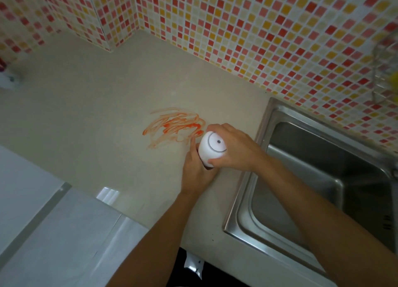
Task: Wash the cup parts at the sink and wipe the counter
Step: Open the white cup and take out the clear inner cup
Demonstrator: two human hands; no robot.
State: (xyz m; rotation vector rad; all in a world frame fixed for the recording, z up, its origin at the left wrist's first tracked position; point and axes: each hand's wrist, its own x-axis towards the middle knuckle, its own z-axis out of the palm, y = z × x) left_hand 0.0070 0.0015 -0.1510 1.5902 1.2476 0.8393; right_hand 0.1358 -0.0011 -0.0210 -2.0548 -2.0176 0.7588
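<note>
A white cup (210,151) with a round white lid stands on the beige counter (97,125), just left of the sink. My right hand (232,146) grips the lid from above, fingers curled round its rim. My left hand (196,172) wraps round the cup's body below the lid, which hides most of the body. An orange-red smear (174,126) is spread on the counter right behind the cup. The stainless steel sink (323,179) lies to the right, its basin dry-looking and with nothing visible in it.
A mosaic-tiled wall (258,28) in red, orange and cream runs behind counter and sink. A wire rack (385,71) with something yellow hangs at the far right. A small white object (9,79) sits at the counter's left edge. A white surface (53,233) lies lower left.
</note>
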